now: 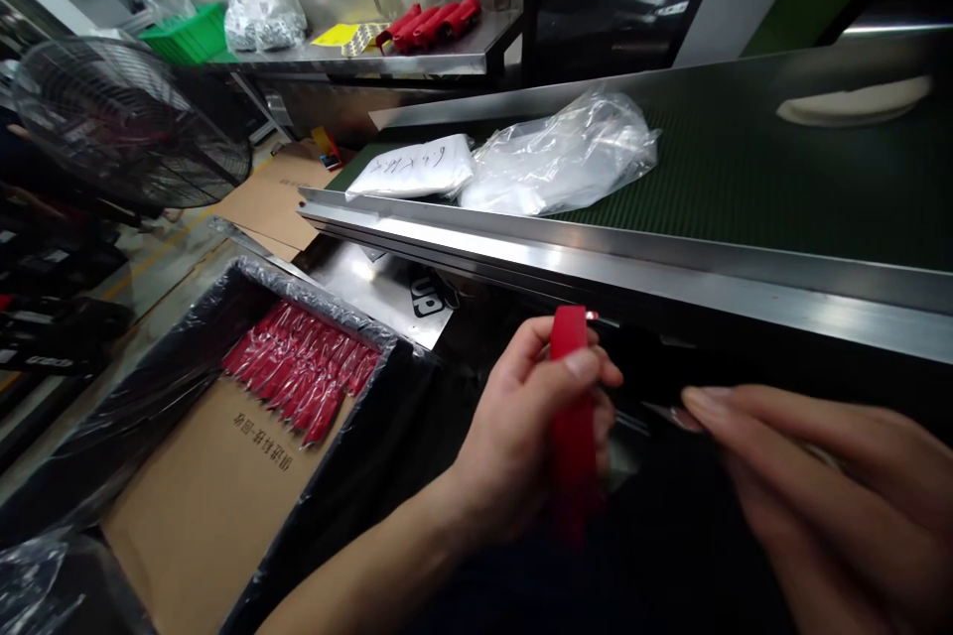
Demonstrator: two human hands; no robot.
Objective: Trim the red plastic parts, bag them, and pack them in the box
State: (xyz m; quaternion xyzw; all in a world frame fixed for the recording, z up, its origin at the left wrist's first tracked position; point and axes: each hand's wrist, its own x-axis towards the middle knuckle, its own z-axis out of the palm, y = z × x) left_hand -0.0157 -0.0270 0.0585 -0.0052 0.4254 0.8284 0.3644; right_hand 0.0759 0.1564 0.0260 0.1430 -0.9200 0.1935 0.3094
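My left hand (532, 422) grips a flat red handle-shaped piece (572, 417), held upright in front of the conveyor's metal rail (670, 263). My right hand (826, 486) reaches in from the right with its fingers stretched toward the red piece; the fingertips touch a thin clear plastic bag (632, 417) beside it. I cannot tell how firmly the right hand holds the bag. Below left, a cardboard box (201, 496) lined with black plastic holds a row of several bagged red pieces (302, 367).
On the green conveyor belt (781, 179) lie a pile of clear plastic bags (558, 159) and a white packet with writing (413, 169). A black fan (123, 119) stands at left. The steel shelf (417, 55) behind carries more red pieces (432, 22), a green bin and a bag.
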